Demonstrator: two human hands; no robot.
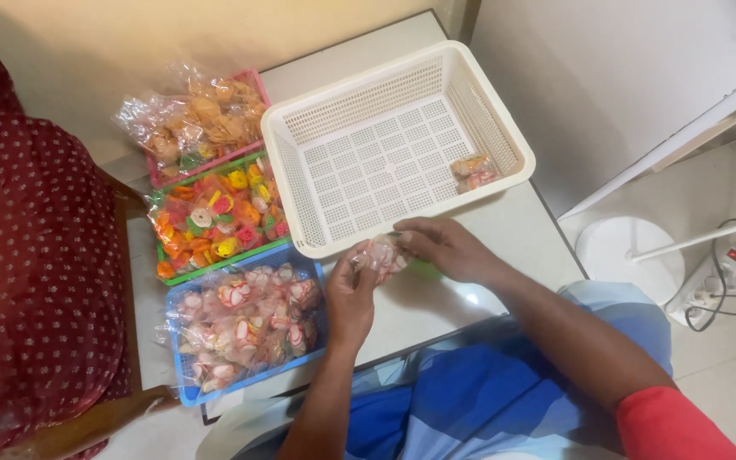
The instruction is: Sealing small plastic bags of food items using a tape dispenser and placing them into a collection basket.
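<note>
From my head camera, my left hand (349,294) and right hand (445,247) pinch a small clear packet of snacks (382,253) between them, above the table (521,230) by the white basket (300,183), which holds one packet (474,171). Pink tray (259,85), green tray (215,271) and blue tray (182,388) hold bagged snacks.

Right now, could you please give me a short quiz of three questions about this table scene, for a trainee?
1. True or false: the white basket holds one small packet.
2. Which tray lies nearest the left hand? A) pink B) green C) blue
3. What do both hands hold together?

Key:
1. True.
2. C, the blue tray.
3. A small clear snack packet, held between the left hand and the right hand.
</note>
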